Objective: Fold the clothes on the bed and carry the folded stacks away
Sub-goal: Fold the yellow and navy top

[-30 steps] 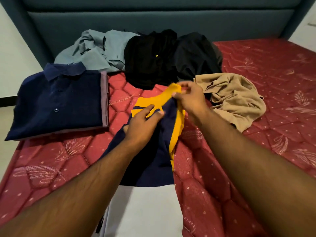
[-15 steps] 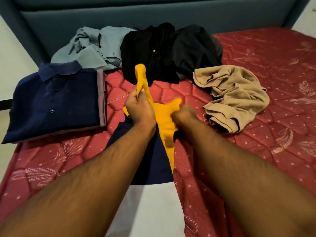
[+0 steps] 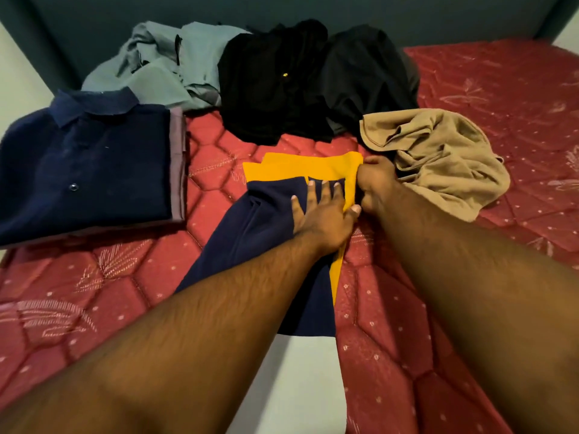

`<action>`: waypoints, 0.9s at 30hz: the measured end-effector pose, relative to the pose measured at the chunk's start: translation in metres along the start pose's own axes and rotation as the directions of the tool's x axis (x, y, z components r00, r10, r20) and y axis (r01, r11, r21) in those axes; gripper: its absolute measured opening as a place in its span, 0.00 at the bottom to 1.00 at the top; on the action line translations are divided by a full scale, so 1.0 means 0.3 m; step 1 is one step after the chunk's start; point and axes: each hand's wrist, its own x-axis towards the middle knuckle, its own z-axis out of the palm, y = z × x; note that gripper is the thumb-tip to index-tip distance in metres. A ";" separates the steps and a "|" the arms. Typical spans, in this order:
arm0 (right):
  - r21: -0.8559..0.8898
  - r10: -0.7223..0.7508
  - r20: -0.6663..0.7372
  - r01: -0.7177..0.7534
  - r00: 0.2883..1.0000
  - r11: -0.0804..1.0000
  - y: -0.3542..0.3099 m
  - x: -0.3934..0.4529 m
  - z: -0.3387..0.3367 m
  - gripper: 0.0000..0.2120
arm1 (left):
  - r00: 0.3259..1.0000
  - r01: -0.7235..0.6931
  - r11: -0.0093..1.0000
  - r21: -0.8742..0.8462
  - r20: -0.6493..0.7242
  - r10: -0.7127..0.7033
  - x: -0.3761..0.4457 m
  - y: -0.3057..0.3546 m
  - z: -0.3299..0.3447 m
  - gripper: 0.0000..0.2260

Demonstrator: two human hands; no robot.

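A yellow, navy and white shirt [image 3: 266,233] lies lengthwise on the red mattress [image 3: 109,277] in front of me, its yellow top spread flat. My left hand [image 3: 322,211] presses flat on the navy part with straight fingers. My right hand [image 3: 374,183] grips the shirt's right yellow edge with curled fingers. A folded navy polo [image 3: 87,164] lies on the left, on top of a folded purple-grey garment whose edge shows. Unfolded clothes lie beyond: a grey shirt [image 3: 169,64], two black garments [image 3: 300,79] and a crumpled tan shirt [image 3: 438,151].
A dark teal padded headboard [image 3: 94,14] runs along the back. The mattress's left edge drops to a pale floor [image 3: 18,98]. Bare red mattress stretches to the right [image 3: 517,89].
The yellow top, held up bunched in my left hand half a second ago, now lies spread flat on the mattress. My left hand has come down flat onto the shirt.
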 end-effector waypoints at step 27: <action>-0.368 -0.055 0.215 0.133 0.975 0.920 0.008 -0.044 0.182 0.10 | 0.828 0.296 0.952 -0.082 -0.475 -0.298 0.103 -0.276 -0.250 0.11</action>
